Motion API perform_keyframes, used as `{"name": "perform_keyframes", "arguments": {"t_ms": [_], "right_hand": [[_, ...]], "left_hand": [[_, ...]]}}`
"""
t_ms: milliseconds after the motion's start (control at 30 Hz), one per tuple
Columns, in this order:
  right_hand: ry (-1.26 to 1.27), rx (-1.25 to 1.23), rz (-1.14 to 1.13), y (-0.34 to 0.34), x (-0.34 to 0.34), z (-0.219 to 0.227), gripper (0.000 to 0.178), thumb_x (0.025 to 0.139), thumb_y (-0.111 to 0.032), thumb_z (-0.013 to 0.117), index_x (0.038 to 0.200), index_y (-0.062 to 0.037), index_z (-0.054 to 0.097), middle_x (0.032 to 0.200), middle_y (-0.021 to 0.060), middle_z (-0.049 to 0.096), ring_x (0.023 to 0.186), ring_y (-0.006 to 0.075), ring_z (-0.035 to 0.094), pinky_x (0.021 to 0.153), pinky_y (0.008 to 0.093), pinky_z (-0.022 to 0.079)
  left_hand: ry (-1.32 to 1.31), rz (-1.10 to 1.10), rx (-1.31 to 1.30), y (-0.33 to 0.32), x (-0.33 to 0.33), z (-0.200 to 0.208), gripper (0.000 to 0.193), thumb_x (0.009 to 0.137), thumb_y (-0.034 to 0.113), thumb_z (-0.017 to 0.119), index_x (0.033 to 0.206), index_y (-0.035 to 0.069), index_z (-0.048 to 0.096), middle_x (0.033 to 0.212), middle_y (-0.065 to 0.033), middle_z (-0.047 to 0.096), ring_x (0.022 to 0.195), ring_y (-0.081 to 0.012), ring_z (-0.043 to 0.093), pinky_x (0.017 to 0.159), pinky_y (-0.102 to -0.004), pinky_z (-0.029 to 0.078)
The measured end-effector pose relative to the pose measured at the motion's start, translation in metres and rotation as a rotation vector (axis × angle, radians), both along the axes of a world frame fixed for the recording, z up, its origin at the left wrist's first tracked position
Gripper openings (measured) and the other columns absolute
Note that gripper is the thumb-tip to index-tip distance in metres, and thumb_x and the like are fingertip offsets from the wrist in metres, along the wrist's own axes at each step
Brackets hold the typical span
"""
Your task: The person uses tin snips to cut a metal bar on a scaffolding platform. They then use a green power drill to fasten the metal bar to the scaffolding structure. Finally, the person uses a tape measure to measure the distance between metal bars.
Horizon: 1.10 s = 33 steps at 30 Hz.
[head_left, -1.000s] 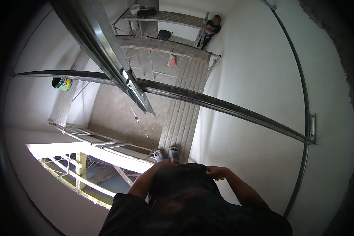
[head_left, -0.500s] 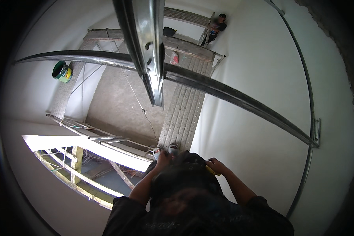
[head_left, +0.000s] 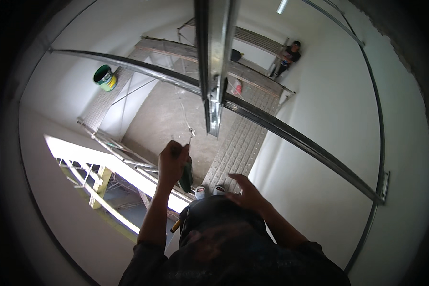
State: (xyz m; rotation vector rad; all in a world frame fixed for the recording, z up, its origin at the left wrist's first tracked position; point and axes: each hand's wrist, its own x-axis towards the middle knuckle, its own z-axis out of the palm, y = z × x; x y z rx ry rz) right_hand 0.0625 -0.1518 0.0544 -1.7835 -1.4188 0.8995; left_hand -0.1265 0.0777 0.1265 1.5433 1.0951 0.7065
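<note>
My left hand (head_left: pixel 173 161) is raised in front of me, its fingers closed round a dark green tool (head_left: pixel 186 177). The tool's body shows just below and beside the fingers; the grip hides the rest, so its exact kind is unclear. A thin pale cord (head_left: pixel 191 131) with a knot in it appears just beyond this hand. In front of my waist, on the right, my right hand (head_left: pixel 247 191) is held with its fingers apart and nothing in them. A yellow-and-black handle (head_left: pixel 175 226) sticks out at my left hip.
Metal ceiling channels (head_left: pixel 300 145) cross ahead, one hanging profile (head_left: pixel 215 114) ending near head height. Under my feet runs a scaffold plank (head_left: pixel 238 148) along the white wall. A green bucket (head_left: pixel 105 78) stands on the left plank. Another person (head_left: pixel 289 56) is at the far right. An opening lies lower left.
My left hand has risen from my waist and now holds the dark green tool. My right hand has left the yellow thing at my right hip and opened. The view has shifted.
</note>
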Motion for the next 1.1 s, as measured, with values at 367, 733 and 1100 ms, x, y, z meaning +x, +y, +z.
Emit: {"name": "perform_keyframes", "arguments": {"t_ms": [367,733,1100], "right_hand": [[0.721,0.003,0.178,0.087,-0.125,0.100,0.081,0.072,-0.021,0.086,0.136,-0.0039,0.040,0.124,0.0133,0.059,0.111,0.0229,0.062,0.094,0.0359,0.053],[0.853,-0.028,0.247,0.134,-0.210,0.160,0.070,0.095,-0.046,0.065,0.135,0.0028,0.036,0.118,0.0189,0.060,0.108,0.0274,0.062,0.091,0.0347,0.051],[-0.007,0.293,0.207,-0.001,-0.011,0.246,0.031,0.087,-0.011,0.075,0.116,-0.0029,0.066,0.112,0.0118,0.068,0.100,0.0201,0.068,0.090,0.0323,0.054]], "left_hand": [[-0.060,-0.246,0.294,-0.071,-0.101,0.106,0.079,0.082,0.029,0.079,0.146,0.006,0.038,0.144,-0.0173,0.046,0.134,-0.0272,0.045,0.113,-0.0410,0.035],[-0.405,0.578,0.268,-0.160,-0.142,0.003,0.092,0.071,-0.004,0.084,0.148,0.000,0.035,0.135,-0.0153,0.054,0.125,-0.0262,0.054,0.102,-0.0386,0.048],[-0.422,0.123,0.178,-0.187,-0.115,0.036,0.084,0.066,0.011,0.081,0.140,-0.006,0.047,0.123,-0.0198,0.065,0.106,-0.0267,0.068,0.094,-0.0368,0.054]]}}
